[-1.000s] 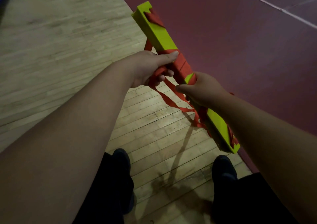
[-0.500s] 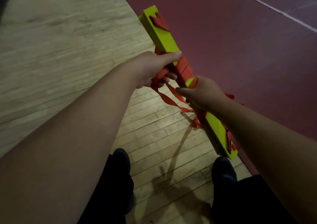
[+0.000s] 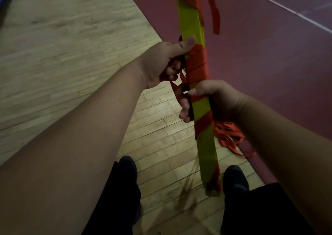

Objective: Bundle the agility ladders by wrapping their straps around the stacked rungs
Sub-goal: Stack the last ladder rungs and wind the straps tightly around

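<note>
Red strap [image 3: 197,64] is wound in a few close turns round the middle of the yellow-green stacked rungs [image 3: 190,24], which are held up in the air over the wooden floor [image 3: 71,55], one end near the shoes. The left hand [image 3: 161,64] grips the stack beside the turns, thumb pressed on its face and fingers curled round the edge; whether it also pinches the strap I cannot tell. The right hand [image 3: 215,98] is curled round the stack just below the turns. Slack is the main risk: if either grip eases, the turns may loosen and the rungs fan apart. The loose heap [image 3: 228,135] on the floor near the right shoe [image 3: 235,179] could snag underfoot, and the dangling end [image 3: 214,17] could catch.
</note>
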The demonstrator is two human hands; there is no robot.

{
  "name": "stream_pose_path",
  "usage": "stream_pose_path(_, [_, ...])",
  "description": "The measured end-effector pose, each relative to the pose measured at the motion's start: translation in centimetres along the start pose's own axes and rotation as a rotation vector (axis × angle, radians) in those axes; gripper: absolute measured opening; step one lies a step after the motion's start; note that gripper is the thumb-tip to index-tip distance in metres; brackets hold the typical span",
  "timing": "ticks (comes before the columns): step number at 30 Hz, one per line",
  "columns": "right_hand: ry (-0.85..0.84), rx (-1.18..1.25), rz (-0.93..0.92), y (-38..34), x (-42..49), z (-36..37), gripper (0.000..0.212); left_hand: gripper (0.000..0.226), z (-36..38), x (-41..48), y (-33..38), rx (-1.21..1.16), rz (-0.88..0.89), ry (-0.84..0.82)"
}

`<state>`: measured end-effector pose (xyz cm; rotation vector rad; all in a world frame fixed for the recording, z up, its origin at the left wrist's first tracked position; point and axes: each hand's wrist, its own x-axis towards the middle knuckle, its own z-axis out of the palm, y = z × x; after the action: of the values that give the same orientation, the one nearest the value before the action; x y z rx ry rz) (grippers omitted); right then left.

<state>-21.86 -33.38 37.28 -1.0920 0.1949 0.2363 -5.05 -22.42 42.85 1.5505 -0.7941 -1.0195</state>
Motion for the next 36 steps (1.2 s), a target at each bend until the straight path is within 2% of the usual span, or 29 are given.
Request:
stream_pose_path(2, [0.093, -0.047, -0.005, 0.1, 0.4, 0.3, 0.013, 0.044, -0.3, 0.1, 0.3, 0.099, 0.005, 0.025])
stream_pose_path(4, [0.274, -0.198, 0.026, 0.4, 0.7, 0.2, 0.006, 0.045, -0.8, 0.1, 0.3, 0.223, -0.029, 0.052])
stream_pose_path(7, [0.524, -0.464, 0.086, 1.3, 0.8, -0.7, 0.012, 0.044, -1.8, 0.1, -0.4, 0.386, -0.122, 0.049])
stream_pose_path(11, [0.618, -0.646, 0.142, 2.3, 0.9, -1.3, 0.028, 0.045, -1.7, 0.1, -1.1, 0.368, -0.234, 0.007])
stream_pose_path(14, [0.66, -0.766, 0.152, 2.4, 1.6, -1.1, 0.052, 0.06, -0.7, 0.1, -1.1, 0.308, -0.26, 0.041])
stream_pose_path(17, [0.655, -0.818, 0.207, 2.7, 2.2, -0.6, 0.07, 0.074, 0.4, 0.3, -1.4, 0.323, -0.301, 0.134])
stream_pose_path(20, [0.64, -0.807, 0.226, 2.6, 2.4, -0.3, 0.064, 0.063, 0.3, 0.7, -1.8, 0.368, -0.295, 0.209])
stream_pose_path(22, [0.57, -0.795, 0.213, 1.9, 2.1, -0.5, 0.062, 0.056, -0.4, 0.8, -1.8, 0.38, -0.256, 0.204])
stream_pose_path(26, [0.447, -0.535, 0.107, -0.1, 0.2, -1.0, 0.057, 0.052, -1.7, 0.2, -1.3, 0.314, -0.122, 0.102])
stream_pose_path(31, [0.096, -0.144, 0.129, -0.1, -0.8, -0.5, 0.059, 0.048, -1.0, -0.3, -0.3, 0.23, -0.014, -0.024])
stream_pose_path(33, [0.102, -0.116, 0.127, -0.1, -0.7, -0.3, 0.049, 0.052, -0.8, -0.3, -0.1, 0.261, -0.043, -0.014])
stream_pose_path(36, [0.209, -0.153, 0.114, 0.2, -0.3, -0.2, 0.037, 0.059, -1.0, -0.2, -0.1, 0.366, -0.081, 0.036])
